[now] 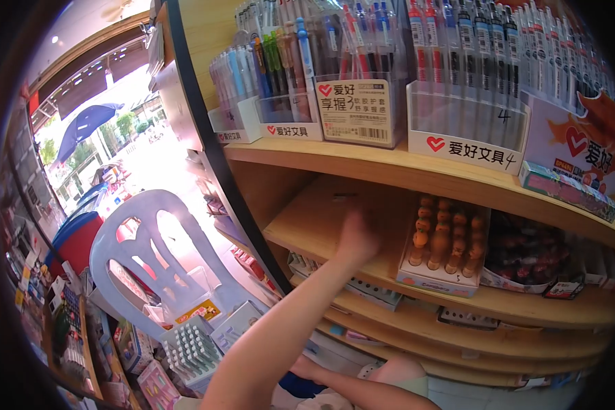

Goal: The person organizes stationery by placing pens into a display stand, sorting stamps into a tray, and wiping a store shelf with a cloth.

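My left hand (pixel 359 236) reaches into the middle compartment of the wooden shelf (pixel 301 217), over its bare board. It is smeared by motion, so its fingers and anything in them do not show clearly. Just beyond it, a small dark mark or object (pixel 345 197) lies towards the back of the board. To the right of this hand stands a box of pens with round orange tops (pixel 441 239). Low down, my right hand (pixel 304 367) is partly covered by my left forearm, close to something dark blue (pixel 306 387); its fingers are hidden.
Above, clear display boxes of pens (pixel 468 123) line the upper shelf. A packed box of dark red items (pixel 526 256) sits further right. Lower shelves hold more boxes (pixel 376 292). At left are a blue-grey plastic chair (pixel 140 212) and a tray of white-capped items (pixel 190 348).
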`<state>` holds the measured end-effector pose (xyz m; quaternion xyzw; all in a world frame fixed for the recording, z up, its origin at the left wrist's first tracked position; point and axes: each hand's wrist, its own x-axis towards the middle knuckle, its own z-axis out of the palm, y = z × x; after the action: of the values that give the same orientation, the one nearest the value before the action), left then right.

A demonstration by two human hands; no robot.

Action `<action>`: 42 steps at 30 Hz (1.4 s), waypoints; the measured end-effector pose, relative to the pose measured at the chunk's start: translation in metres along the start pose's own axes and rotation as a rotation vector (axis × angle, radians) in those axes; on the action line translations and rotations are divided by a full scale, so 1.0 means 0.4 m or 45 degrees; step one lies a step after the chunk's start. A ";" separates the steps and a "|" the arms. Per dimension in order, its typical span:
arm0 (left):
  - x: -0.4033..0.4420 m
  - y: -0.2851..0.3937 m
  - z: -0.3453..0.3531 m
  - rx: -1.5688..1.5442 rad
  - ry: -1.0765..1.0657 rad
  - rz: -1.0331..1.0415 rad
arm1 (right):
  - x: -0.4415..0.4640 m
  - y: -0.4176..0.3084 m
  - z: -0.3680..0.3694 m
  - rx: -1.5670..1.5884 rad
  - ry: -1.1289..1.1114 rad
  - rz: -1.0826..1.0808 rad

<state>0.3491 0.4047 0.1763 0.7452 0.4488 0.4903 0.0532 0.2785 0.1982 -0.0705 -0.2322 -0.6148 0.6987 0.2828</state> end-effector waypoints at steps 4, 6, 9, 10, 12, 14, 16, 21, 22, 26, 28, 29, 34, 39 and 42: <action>0.011 0.094 -0.038 0.197 -0.245 0.031 | -0.001 -0.017 -0.018 -0.057 0.071 0.003; 0.019 0.117 -0.121 0.088 -0.345 -0.078 | -0.024 -0.099 -0.039 -0.076 0.013 0.145; -0.021 0.112 -0.234 0.115 -0.030 -0.108 | -0.030 -0.114 -0.052 -0.073 -0.007 0.234; -0.044 0.091 -0.271 0.111 -0.002 -0.101 | -0.033 -0.129 -0.048 -0.062 -0.009 0.243; -0.116 0.067 -0.352 0.109 0.038 -0.108 | -0.041 -0.132 -0.049 -0.010 0.055 0.182; -0.223 0.073 -0.445 0.144 0.019 -0.217 | -0.036 -0.108 -0.044 -0.038 0.278 0.333; -0.339 0.047 -0.516 0.272 0.076 -0.300 | -0.031 -0.108 -0.043 0.082 0.530 0.457; -0.602 -0.057 -0.637 0.578 0.009 -0.629 | -0.023 -0.103 -0.053 0.914 0.363 0.592; -0.638 -0.065 -0.639 0.598 -0.019 -0.642 | -0.019 -0.105 -0.052 0.990 0.351 0.639; -0.716 -0.067 -0.579 0.546 -0.135 -0.763 | 0.006 -0.106 -0.043 1.156 0.352 0.692; -0.730 -0.075 -0.539 0.687 -0.057 -0.601 | 0.019 -0.112 -0.035 1.182 0.366 0.622; -0.733 -0.082 -0.527 0.754 -0.021 -0.518 | 0.016 -0.124 -0.032 1.089 0.398 0.589; -0.737 -0.118 -0.518 0.540 -0.162 -0.775 | 0.019 -0.170 -0.010 -0.008 0.759 0.005; -0.747 -0.151 -0.516 0.414 -0.153 -0.858 | 0.039 -0.223 -0.015 -0.744 0.302 -0.290; -0.752 -0.163 -0.509 0.382 -0.089 -0.930 | 0.030 -0.214 0.014 -0.959 0.222 -0.109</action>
<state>0.1156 0.1528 0.0415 0.5523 0.7489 0.3424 0.1301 0.2755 0.2095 0.0151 -0.3524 -0.8111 0.3891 0.2581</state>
